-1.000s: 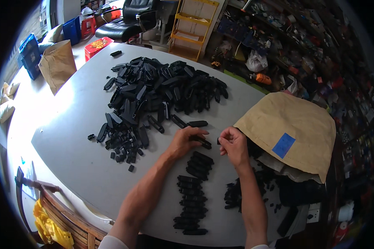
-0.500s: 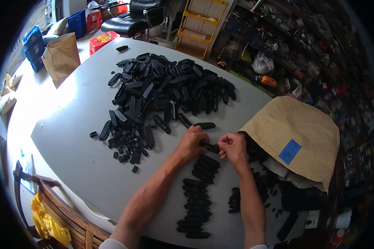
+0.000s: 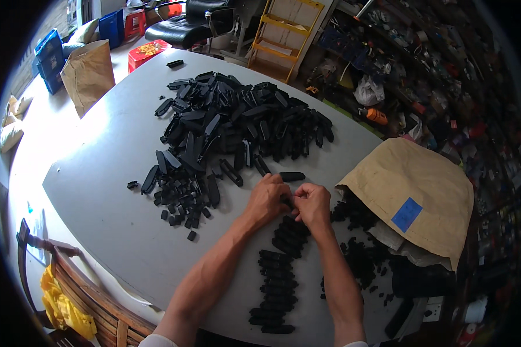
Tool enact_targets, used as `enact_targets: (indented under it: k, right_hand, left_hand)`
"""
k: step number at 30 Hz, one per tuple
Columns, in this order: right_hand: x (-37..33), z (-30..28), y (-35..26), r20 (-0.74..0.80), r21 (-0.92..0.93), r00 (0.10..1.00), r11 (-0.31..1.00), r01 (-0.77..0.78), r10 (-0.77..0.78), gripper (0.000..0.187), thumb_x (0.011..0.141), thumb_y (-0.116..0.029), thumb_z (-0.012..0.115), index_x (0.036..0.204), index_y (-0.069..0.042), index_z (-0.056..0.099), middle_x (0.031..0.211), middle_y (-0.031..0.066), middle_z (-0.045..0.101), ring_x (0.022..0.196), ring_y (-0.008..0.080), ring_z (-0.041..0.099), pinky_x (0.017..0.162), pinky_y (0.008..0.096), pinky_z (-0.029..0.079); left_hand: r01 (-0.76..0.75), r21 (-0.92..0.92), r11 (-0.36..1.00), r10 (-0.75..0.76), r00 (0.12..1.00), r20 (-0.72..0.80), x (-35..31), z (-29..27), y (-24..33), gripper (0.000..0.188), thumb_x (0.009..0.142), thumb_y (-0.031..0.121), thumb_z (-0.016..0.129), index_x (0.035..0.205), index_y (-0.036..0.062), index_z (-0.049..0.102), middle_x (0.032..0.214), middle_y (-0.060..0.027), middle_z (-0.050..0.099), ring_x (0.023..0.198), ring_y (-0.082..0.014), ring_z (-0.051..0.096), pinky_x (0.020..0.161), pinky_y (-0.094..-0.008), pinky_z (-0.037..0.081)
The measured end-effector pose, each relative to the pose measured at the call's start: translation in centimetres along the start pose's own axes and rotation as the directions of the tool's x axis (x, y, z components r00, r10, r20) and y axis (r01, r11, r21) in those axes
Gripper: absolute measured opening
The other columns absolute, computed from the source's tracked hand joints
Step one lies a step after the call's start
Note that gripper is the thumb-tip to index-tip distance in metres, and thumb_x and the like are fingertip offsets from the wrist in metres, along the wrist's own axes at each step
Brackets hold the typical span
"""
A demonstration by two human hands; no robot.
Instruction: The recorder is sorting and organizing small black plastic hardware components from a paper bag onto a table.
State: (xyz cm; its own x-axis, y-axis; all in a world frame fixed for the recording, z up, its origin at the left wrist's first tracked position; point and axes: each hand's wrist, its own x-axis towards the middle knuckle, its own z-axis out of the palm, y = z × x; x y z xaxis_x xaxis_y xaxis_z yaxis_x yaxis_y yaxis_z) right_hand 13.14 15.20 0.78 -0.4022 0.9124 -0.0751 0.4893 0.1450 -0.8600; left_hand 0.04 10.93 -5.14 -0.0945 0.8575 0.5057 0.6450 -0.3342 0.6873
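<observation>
My left hand (image 3: 268,198) is closed around a long black plastic piece, mostly hidden by the fingers. Touching the same piece from the other side, my right hand (image 3: 311,205) pinches at its end; whether it holds a smaller part I cannot make out. Below the hands runs a column of similar black pieces (image 3: 278,283), laid side by side, with another group (image 3: 289,236) at its upper end. A large heap of long black pieces (image 3: 231,115) lies beyond my hands. Small black blocks (image 3: 182,199) are piled left of my left hand.
A brown paper sack (image 3: 417,191) with a blue patch lies at the right, small black parts (image 3: 364,260) spilling beside it. The grey table (image 3: 110,202) carries everything. A wooden chair (image 3: 98,295) with a yellow bag stands lower left. Cluttered shelves (image 3: 422,75) line the right.
My right hand has moved left, up against my left hand. The black piece, partly showing between the hands before, is now mostly covered by fingers. The view has shifted slightly.
</observation>
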Motion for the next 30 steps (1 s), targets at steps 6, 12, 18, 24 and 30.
enact_targets:
  k: [6, 12, 18, 24, 30]
  right_hand:
    - [-0.1, 0.8, 0.7, -0.114, -0.086, 0.993, 0.996, -0.001, -0.009, 0.008, 0.077, 0.003, 0.061, 0.070, 0.003, 0.057, 0.056, 0.0063, 0.059, 0.044, 0.0108, 0.057, 0.033, 0.0235, 0.043]
    - [-0.6, 0.8, 1.5, -0.199, -0.437, 0.908, 0.863, 0.254, -0.369, 0.012, 0.072, -0.002, 0.067, 0.070, 0.002, 0.056, 0.057, 0.0151, 0.060, 0.051, 0.0243, 0.061, 0.049, 0.0366, 0.046]
    - [0.3, 0.0, 1.6, -0.038, -0.464, 0.984, 0.875, 0.138, -0.175, 0.016, 0.068, -0.010, 0.070, 0.072, -0.005, 0.055, 0.074, 0.0142, 0.062, 0.078, 0.0370, 0.060, 0.063, 0.0459, 0.046]
    - [1.5, -0.8, 2.2, 0.064, -0.375, 0.997, 0.926, 0.053, -0.031, 0.024, 0.062, -0.017, 0.076, 0.070, -0.007, 0.054, 0.074, 0.0133, 0.062, 0.076, 0.0358, 0.060, 0.061, 0.0441, 0.046]
    - [1.6, -1.2, 3.0, 0.108, -0.390, 0.987, 0.908, 0.152, -0.119, 0.020, 0.067, -0.017, 0.070, 0.070, -0.006, 0.054, 0.072, 0.0145, 0.061, 0.075, 0.0370, 0.059, 0.061, 0.0448, 0.045]
  left_hand:
    - [0.031, 0.004, 1.000, -0.031, 1.000, -0.005, 0.0, -0.4, 0.5, 0.026, 0.050, 0.011, 0.078, 0.073, 0.0086, 0.065, 0.079, -0.0061, 0.055, 0.082, -0.0273, 0.051, 0.074, -0.0355, 0.040]
    - [0.026, 0.012, 1.000, -0.026, 1.000, 0.013, -0.1, 0.0, 0.2, 0.026, 0.050, 0.013, 0.078, 0.073, 0.0081, 0.067, 0.081, -0.0089, 0.056, 0.083, -0.0293, 0.051, 0.074, -0.0378, 0.042]
    - [0.003, -0.025, 1.000, -0.004, 1.000, -0.009, -0.2, 0.0, -0.4, 0.026, 0.050, 0.012, 0.078, 0.073, 0.0095, 0.067, 0.078, -0.0075, 0.056, 0.082, -0.0293, 0.051, 0.074, -0.0371, 0.040]
    - [-0.010, -0.035, 0.999, 0.011, 1.000, 0.026, 0.5, -0.2, 0.1, 0.028, 0.047, 0.009, 0.079, 0.071, 0.0082, 0.065, 0.074, -0.0065, 0.054, 0.078, -0.0281, 0.052, 0.075, -0.0384, 0.039]
    - [0.063, -0.077, 0.995, -0.057, 0.996, 0.072, 0.4, -0.4, 0.7, 0.028, 0.047, 0.005, 0.079, 0.071, 0.0060, 0.063, 0.074, -0.0066, 0.055, 0.077, -0.0273, 0.053, 0.080, -0.0377, 0.040]
